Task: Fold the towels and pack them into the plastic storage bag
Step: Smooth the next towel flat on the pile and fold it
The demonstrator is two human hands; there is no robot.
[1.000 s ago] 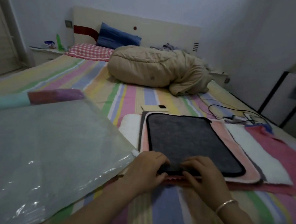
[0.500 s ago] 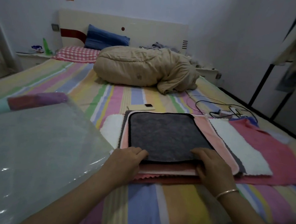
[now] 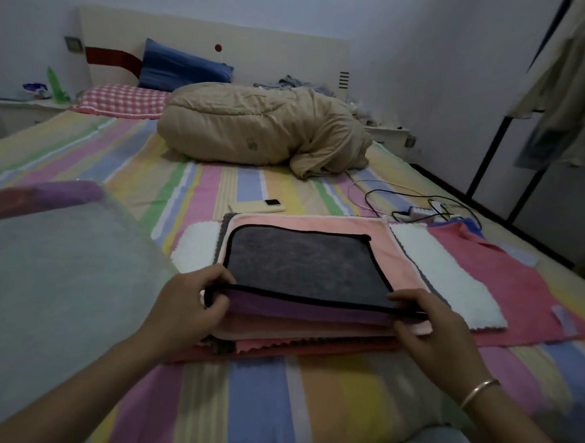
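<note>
Plastic storage bag, one, lies at the bed's left edge, beside one stack of towels near the front edge. Left hand pinches the near-left corner of the single grey towel on top, thumb over, fingers curled beneath. Right hand pinches its near-right corner, lifting the near edge off the stack.

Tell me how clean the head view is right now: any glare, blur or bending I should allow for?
Head view: dim, bluish room light, colours muted. Faint glare patches on the plastic storage bag. Wide-angle bending curves the bed's edges. Slight softness at the frame's edges; both hands, left hand and right hand, and the grey towel read clearly.
</note>
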